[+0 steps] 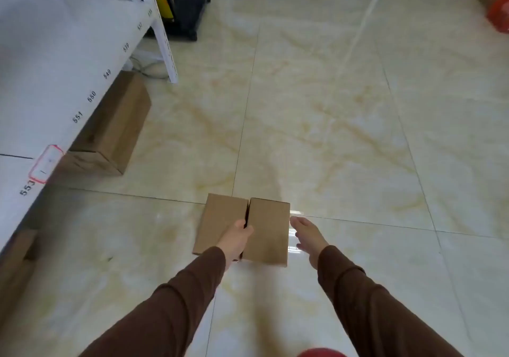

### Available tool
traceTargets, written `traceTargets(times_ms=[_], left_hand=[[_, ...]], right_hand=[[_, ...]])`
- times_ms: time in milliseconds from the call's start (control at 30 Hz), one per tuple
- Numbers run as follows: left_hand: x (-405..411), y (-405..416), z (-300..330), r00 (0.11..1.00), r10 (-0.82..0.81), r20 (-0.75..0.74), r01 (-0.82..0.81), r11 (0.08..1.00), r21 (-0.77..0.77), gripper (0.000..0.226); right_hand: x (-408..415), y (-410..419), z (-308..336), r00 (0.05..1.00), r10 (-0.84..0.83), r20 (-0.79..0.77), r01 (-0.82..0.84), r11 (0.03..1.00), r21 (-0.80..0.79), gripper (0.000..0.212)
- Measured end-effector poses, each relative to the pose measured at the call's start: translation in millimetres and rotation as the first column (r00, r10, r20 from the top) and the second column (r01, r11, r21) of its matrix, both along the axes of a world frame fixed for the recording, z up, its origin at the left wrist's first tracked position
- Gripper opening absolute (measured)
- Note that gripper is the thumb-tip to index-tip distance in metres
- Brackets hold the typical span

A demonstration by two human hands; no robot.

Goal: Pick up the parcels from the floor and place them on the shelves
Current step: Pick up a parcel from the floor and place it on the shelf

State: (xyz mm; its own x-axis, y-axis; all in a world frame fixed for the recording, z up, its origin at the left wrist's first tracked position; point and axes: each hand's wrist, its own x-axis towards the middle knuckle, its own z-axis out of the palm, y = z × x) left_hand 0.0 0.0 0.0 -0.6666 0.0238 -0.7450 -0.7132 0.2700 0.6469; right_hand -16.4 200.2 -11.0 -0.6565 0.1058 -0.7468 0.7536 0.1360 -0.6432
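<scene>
Two plain brown cardboard parcels lie side by side on the tiled floor. My left hand [236, 239] rests over the gap between the left parcel [217, 221] and the right parcel [268, 232], with fingers dipping into that gap; which one it grips I cannot tell. My right hand [308, 237] is open beside the right edge of the right parcel, close to it, fingers spread. The white shelf [49, 81] with number labels runs along the left.
A larger brown box [110, 131] sits on the floor under the shelf edge, another box [13, 268] at lower left. A black cart [187, 7] stands behind the shelf post. Orange and brown items [498, 7] sit at the far right. A red object [321, 353] shows at the bottom edge.
</scene>
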Motion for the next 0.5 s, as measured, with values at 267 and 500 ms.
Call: traceTargets(times_ms=[267,500], left_hand=[[-22,10,-107,0.995,0.053,0.088,-0.059,0.996,0.07,0.078],[-30,24,-115,0.985,0.11,0.136,-0.126,0.986,0.111,0.083]], right_hand=[[-7,2,-78,0.989,0.003,0.145,0.002,0.999,-0.034,0.067],[-12,5,-101,0.987,0.0,0.162,0.024,0.989,-0.143,0.047]])
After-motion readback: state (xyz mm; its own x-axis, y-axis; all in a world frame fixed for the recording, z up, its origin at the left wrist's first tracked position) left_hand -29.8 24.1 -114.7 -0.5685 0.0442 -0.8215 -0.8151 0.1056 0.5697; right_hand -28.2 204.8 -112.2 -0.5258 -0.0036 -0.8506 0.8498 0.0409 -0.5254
